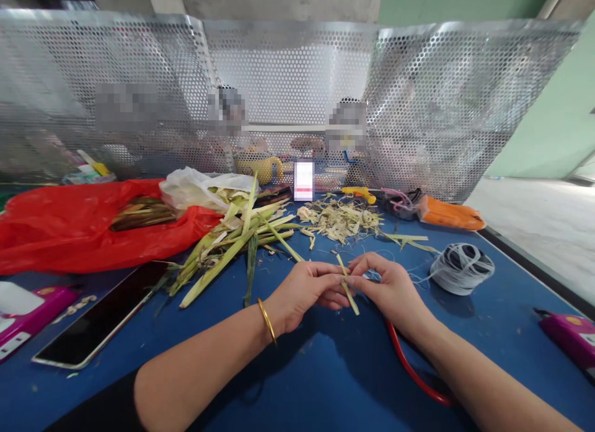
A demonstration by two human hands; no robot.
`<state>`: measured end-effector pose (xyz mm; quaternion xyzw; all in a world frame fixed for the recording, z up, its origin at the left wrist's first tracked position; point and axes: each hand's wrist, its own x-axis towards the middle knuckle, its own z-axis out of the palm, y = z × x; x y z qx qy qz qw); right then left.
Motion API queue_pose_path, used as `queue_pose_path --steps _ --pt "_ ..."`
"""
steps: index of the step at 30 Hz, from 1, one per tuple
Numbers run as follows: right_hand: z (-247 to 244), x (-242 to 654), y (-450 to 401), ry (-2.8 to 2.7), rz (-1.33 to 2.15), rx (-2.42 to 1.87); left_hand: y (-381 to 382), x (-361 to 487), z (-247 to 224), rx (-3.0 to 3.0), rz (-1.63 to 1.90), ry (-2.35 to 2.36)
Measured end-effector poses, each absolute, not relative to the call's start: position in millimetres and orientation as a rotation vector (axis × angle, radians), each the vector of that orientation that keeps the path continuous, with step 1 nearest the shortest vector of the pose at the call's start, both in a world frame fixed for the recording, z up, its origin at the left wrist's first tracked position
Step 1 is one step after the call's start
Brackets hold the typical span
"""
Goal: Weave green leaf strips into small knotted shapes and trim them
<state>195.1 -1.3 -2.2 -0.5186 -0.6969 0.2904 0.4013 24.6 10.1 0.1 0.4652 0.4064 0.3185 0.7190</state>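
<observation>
My left hand, with a gold bangle at the wrist, is closed on a short pale green husk strip. The strip slants between my two hands, its ends sticking out above and below the fingers. Thumb and fingers of my right hand pinch together right beside the strip, at a thin grey string. That string runs back to the string ball on the right; what lies exactly between the fingertips is partly hidden. A red curved handle shows beneath my right hand, the rest of it covered.
Long husk strips lie piled left of centre. Behind my hands is a heap of scraps. A red plastic bag, a phone and magenta power strips surround the work area. A perforated metal screen stands behind; people sit beyond it.
</observation>
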Motion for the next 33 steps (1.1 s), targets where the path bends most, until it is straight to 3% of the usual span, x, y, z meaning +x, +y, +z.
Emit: queue_pose_path --steps 4,10,15,17,24,33 --pt "5.8 200.3 -1.7 -1.868 0.596 -1.296 12.1 24.3 -1.0 1.011 0.734 0.889" --pt "25.7 208.5 -4.1 -2.489 -0.109 -0.923 15.3 21.3 -0.4 0.966 0.810 0.967" --pt "14.6 199.5 -6.8 -2.538 -0.275 -0.809 12.5 23.8 -3.0 1.017 0.794 0.984" --pt "9.1 196.5 -7.6 -2.414 -0.191 -0.875 9.7 25.3 -3.1 1.056 0.775 0.969" --pt "3.5 193.9 -5.5 -2.006 0.570 -1.107 4.6 22.9 4.4 1.230 0.658 0.962" --pt "8.2 192.5 -8.7 -1.651 0.764 -1.232 9.1 19.6 12.2 1.171 0.787 0.913"
